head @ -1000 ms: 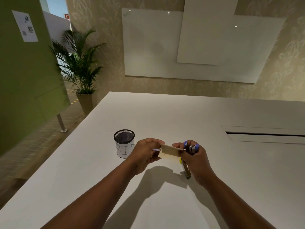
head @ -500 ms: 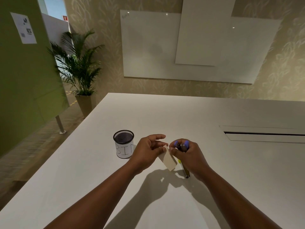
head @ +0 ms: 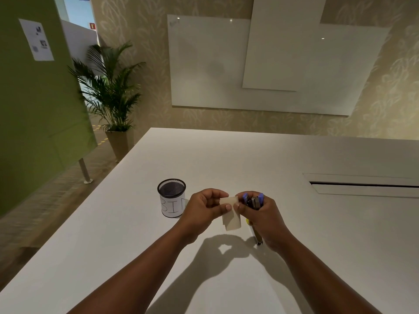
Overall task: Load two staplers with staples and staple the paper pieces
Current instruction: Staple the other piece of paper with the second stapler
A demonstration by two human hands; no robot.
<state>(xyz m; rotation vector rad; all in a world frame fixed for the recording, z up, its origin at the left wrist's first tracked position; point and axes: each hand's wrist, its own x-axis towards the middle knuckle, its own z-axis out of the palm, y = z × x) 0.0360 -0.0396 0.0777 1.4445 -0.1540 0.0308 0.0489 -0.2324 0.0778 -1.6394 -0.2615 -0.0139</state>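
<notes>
My left hand (head: pixel 204 209) and my right hand (head: pixel 263 219) meet above the white table (head: pixel 226 159). Between their fingertips hangs a small beige paper piece (head: pixel 231 217), pinched near its top edge and drooping downward. In my right palm sits a blue stapler (head: pixel 254 200), its metal mouth pointing up, next to the paper's right edge. Below my right hand a second stapler (head: pixel 255 232) with a yellow part lies on the table, mostly hidden by the hand.
A black mesh cup (head: pixel 171 198) labelled BIN stands on the table just left of my left hand. A cable slot (head: pixel 362 184) is cut into the tabletop at the right. A potted palm (head: pixel 108 96) stands on the floor beyond the table's left edge.
The paper piece went from held flat between my hands to hanging down. My hands closed in on each other, and the blue stapler stayed in my right hand.
</notes>
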